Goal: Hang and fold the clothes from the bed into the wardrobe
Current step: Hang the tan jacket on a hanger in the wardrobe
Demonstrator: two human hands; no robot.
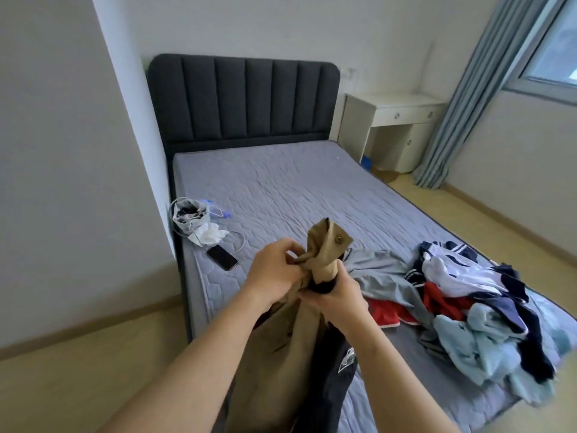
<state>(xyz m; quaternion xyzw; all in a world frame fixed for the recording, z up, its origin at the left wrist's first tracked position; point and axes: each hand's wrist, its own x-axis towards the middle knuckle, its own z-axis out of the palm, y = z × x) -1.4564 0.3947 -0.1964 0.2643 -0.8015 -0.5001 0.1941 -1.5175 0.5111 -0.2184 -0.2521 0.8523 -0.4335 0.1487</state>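
Nearest the camera, two bare forearms reach forward over the near edge of the bed, and the hands meet close together on a bundle of cloth held up above the mattress. The left hand [274,268] pinches a bunched fold of a tan cotton garment [326,242] with a brown button, its fingers curled tight. The right hand [338,296], touching the left, wraps round the same tan cotton garment just below, along with the top of a dark navy garment [331,379] with a white emblem. Both pieces hang down from the grip toward the near bed edge. To the right, a loose pile of clothes [468,295] lies on the near right part of the grey quilted mattress [281,189]: a grey top [381,271], a red piece with white trim [387,312], light blue cloth [477,342], and white and navy items tangled together. Farther left, near the mattress edge, a black smartphone [222,258] lies flat, with a white cable [239,242] just beside it. Beyond these are a crumpled white cloth [209,232] and a small grey drawstring bag [190,217]. At the far end stands a dark grey padded headboard [243,98]. A white desk with drawers [401,115] sits to its right, and pale blue curtains [468,98] hang by a window [555,48].
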